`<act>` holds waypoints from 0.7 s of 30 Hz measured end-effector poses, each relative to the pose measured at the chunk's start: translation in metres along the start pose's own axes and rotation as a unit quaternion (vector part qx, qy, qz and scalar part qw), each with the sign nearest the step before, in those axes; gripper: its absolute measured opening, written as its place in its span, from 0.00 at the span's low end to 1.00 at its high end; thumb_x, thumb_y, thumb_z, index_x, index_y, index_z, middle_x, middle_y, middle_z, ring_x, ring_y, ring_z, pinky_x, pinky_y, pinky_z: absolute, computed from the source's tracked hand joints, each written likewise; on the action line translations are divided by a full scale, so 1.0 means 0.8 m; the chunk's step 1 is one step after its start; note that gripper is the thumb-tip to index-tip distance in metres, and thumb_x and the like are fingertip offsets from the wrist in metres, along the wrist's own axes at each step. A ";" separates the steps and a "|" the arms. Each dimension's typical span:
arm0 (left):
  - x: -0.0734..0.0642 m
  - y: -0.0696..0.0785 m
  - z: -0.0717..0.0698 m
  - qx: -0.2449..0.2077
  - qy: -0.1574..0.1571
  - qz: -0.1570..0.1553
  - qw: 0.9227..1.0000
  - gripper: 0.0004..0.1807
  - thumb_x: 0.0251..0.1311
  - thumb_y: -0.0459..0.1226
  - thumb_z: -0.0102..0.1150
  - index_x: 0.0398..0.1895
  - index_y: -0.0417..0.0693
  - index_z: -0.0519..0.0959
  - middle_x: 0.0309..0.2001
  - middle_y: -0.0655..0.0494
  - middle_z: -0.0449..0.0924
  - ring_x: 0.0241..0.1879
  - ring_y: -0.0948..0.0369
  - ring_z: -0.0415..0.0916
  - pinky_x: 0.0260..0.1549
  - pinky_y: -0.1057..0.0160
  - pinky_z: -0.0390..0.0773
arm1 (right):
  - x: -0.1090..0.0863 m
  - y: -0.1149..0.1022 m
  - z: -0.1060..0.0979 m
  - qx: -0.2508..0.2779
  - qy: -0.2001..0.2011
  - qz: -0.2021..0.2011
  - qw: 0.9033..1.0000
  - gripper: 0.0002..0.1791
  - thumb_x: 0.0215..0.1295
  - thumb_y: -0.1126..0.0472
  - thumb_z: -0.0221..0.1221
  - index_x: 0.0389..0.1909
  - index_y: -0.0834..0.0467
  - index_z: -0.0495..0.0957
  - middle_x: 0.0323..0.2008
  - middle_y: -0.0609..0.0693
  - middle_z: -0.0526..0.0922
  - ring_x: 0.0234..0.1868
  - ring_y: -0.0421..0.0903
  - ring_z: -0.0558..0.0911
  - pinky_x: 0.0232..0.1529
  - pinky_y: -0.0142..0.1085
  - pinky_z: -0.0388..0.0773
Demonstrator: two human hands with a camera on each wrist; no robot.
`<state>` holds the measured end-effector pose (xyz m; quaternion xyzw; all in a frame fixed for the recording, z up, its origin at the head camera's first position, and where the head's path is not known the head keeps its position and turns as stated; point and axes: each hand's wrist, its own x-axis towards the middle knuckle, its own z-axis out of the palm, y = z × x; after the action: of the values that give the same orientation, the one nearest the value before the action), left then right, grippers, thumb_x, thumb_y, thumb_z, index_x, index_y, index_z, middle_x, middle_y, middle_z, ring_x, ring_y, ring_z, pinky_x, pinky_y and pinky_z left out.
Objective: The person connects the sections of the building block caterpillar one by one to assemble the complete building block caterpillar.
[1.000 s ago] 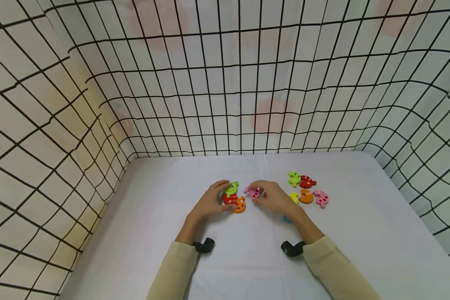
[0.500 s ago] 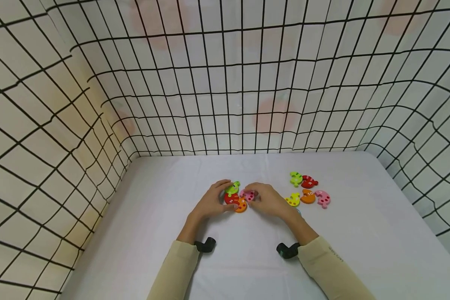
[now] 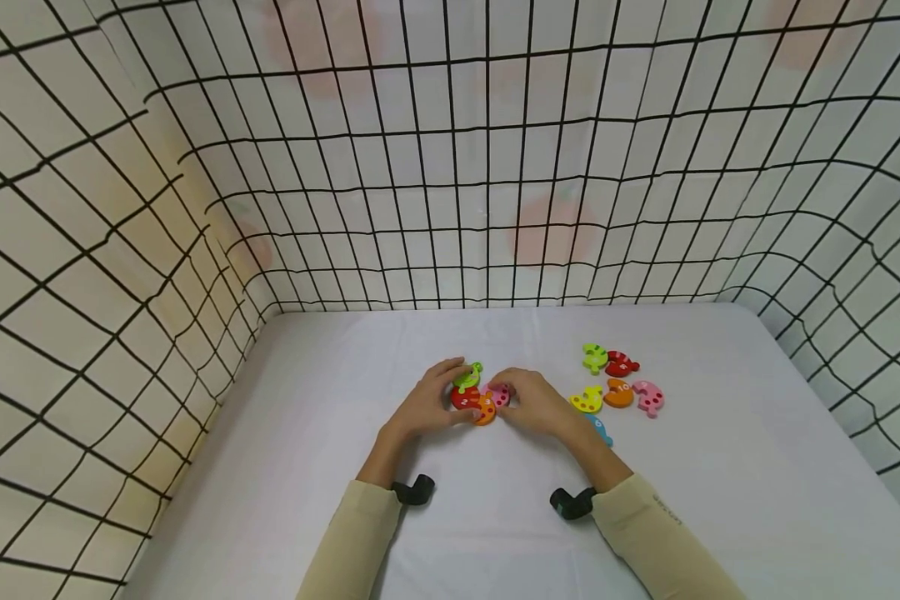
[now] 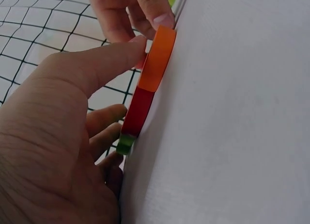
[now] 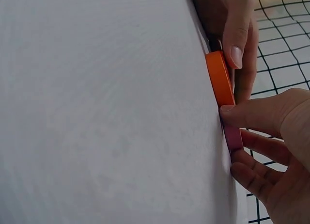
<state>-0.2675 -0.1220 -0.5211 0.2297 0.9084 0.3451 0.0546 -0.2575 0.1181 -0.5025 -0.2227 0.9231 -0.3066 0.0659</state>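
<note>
In the head view a green puzzle piece with a face (image 3: 468, 380), a red piece numbered 2 (image 3: 463, 398) and an orange piece numbered 3 (image 3: 486, 410) lie joined on the white table. My left hand (image 3: 420, 408) holds this row, thumb on the orange piece and fingers around the green and red side. My right hand (image 3: 536, 404) pinches a pink dotted piece (image 3: 500, 393) against the orange one's right side. The right wrist view shows the pink edge (image 5: 233, 138) touching the orange edge (image 5: 219, 76); whether they interlock I cannot tell.
To the right lie loose puzzle pieces: light green (image 3: 594, 358), red (image 3: 622, 364), yellow (image 3: 588, 399), orange (image 3: 618, 392) and pink (image 3: 649, 398). A blue piece (image 3: 598, 427) is partly behind my right forearm. Black grid netting (image 3: 487, 225) encloses the table's back and sides.
My right hand has brought the pink piece leftward until it meets the orange piece. The left hand has stayed around the joined row. More of the yellow and blue pieces now shows.
</note>
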 end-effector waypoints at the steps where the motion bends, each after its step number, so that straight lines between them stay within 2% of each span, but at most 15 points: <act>1: 0.000 0.001 0.000 0.001 0.001 0.001 1.000 0.43 0.55 0.54 0.69 0.76 0.57 0.69 0.80 0.57 0.59 0.81 0.52 0.52 0.75 0.36 0.58 | 0.000 0.000 0.000 -0.001 0.001 -0.002 1.000 0.22 0.65 0.61 0.69 0.59 0.56 0.81 0.62 0.53 0.82 0.59 0.51 0.81 0.64 0.49 0.80; 6: 0.000 0.003 0.002 0.006 0.001 -0.008 1.000 0.45 0.54 0.54 0.70 0.77 0.58 0.68 0.80 0.57 0.59 0.80 0.51 0.53 0.74 0.35 0.59 | -0.006 0.000 -0.006 0.002 0.011 -0.008 1.000 0.24 0.64 0.60 0.70 0.61 0.56 0.80 0.63 0.53 0.81 0.54 0.50 0.81 0.58 0.47 0.83; 11: 0.001 0.003 0.002 0.007 -0.002 -0.018 1.000 0.45 0.54 0.55 0.70 0.77 0.58 0.67 0.80 0.55 0.59 0.80 0.50 0.54 0.74 0.36 0.61 | -0.017 0.007 -0.021 0.007 0.022 0.024 0.999 0.24 0.64 0.56 0.70 0.61 0.51 0.80 0.60 0.49 0.82 0.50 0.48 0.80 0.53 0.45 0.84; 16: 0.002 0.002 0.004 0.005 0.002 -0.024 1.000 0.45 0.54 0.55 0.71 0.76 0.58 0.68 0.79 0.54 0.60 0.79 0.50 0.55 0.73 0.37 0.63 | -0.031 0.025 -0.042 0.007 0.042 0.039 0.998 0.24 0.66 0.55 0.69 0.62 0.53 0.79 0.59 0.53 0.82 0.50 0.51 0.80 0.53 0.48 0.83; 21: 0.001 0.001 0.004 0.000 0.007 -0.023 1.000 0.45 0.53 0.54 0.72 0.76 0.58 0.69 0.78 0.54 0.61 0.79 0.50 0.56 0.73 0.36 0.64 | -0.043 0.048 -0.058 0.009 0.065 0.060 0.996 0.25 0.66 0.54 0.69 0.62 0.55 0.80 0.57 0.56 0.82 0.48 0.52 0.80 0.49 0.47 0.83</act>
<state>-0.2673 -0.1191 -0.5233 0.2066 0.9136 0.3458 0.0557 -0.2527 0.1860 -0.4887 -0.1455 0.9345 -0.3239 0.0260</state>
